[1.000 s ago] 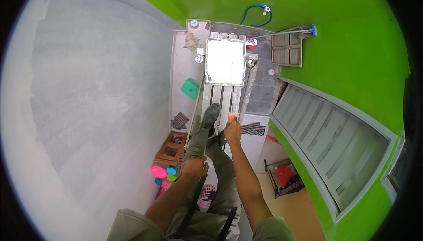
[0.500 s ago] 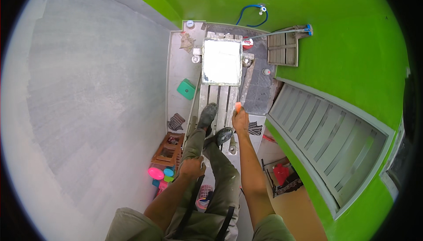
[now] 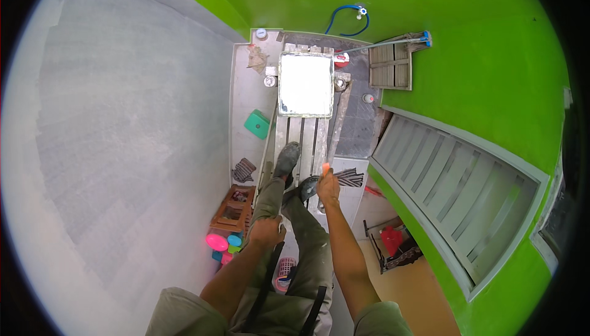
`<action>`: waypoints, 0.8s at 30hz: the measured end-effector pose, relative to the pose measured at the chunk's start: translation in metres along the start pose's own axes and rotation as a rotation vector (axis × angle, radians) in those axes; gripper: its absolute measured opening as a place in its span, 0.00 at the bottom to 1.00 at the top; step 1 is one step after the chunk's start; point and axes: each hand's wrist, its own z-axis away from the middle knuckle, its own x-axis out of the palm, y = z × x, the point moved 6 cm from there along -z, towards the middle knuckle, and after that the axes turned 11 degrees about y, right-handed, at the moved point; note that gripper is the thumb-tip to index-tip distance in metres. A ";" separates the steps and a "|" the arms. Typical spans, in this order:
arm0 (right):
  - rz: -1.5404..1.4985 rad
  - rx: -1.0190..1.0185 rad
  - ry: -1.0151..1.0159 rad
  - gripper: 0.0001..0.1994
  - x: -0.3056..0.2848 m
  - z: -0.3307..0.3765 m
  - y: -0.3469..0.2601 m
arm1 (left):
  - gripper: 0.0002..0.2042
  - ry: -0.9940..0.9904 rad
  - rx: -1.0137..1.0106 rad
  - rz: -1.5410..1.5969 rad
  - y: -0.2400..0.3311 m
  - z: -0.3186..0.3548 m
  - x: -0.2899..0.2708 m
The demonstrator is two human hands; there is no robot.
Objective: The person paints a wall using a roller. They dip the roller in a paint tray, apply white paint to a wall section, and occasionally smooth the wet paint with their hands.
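Observation:
My right hand (image 3: 328, 189) is closed around a small orange handle (image 3: 326, 168) that points away from me. What tool it belongs to is too indistinct to tell. Below the hand are my right shoe and a slatted wooden plank platform (image 3: 295, 129), on which both my shoes stand. My left hand (image 3: 267, 231) is curled in front of my left thigh, and whatever lies inside its fingers is hidden. At the platform's far end sits a square tray (image 3: 279, 84) with a bright white surface inside its rim.
A grey-white wall (image 3: 135, 121) rises on the left, a green wall (image 3: 467, 59) on the right. Around the platform are a green plastic box (image 3: 257, 124), a red-and-white can (image 3: 342, 60), a long pole (image 3: 375, 46), a wooden rack (image 3: 233, 208) and a striped cloth (image 3: 349, 178).
My right hand has drawn back toward me and slightly left with the orange handle. The left hand stays almost in place. The whole view has shifted a little.

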 end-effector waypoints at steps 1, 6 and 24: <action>-0.006 0.025 -0.026 0.17 0.005 0.014 0.005 | 0.14 -0.001 0.003 0.006 -0.001 0.000 0.001; -0.022 0.049 0.027 0.20 0.009 0.050 0.013 | 0.14 -0.016 0.009 0.025 -0.003 0.002 0.005; 0.007 -0.016 -0.041 0.19 -0.034 0.048 0.004 | 0.14 0.021 0.033 0.012 -0.009 0.005 0.011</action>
